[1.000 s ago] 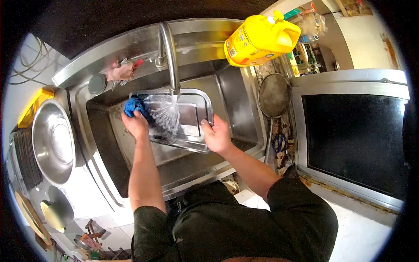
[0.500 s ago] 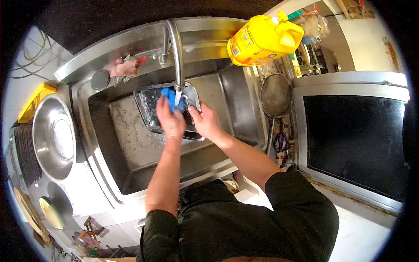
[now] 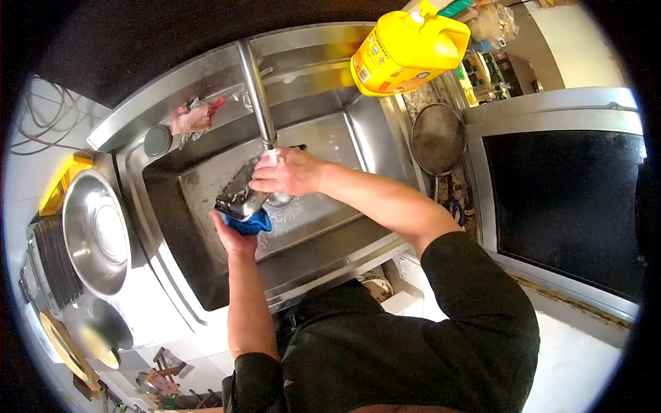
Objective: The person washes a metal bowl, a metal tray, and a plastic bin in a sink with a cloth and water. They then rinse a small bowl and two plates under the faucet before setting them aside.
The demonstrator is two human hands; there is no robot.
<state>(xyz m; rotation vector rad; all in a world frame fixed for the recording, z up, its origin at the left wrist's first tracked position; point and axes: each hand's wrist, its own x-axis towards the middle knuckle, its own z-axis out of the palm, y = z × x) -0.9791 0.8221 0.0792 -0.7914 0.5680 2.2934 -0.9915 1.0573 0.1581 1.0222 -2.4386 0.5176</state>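
Beneath the tap, my right hand now grips the upturned tray; my left hand clutches the blue cloth underneath, yellow jug behind.

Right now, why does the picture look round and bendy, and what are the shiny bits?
Head view: a fisheye lens curves straight lines and blackens the corners; the stainless steel sink rim bows. Glare streaks the steel faucet spout and the round steel bowl. The yellow plastic jug looks bright, and the left edge blurs.

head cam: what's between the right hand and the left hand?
The metal tray, tilted on edge: right hand on top, left hand with blue cloth beneath.
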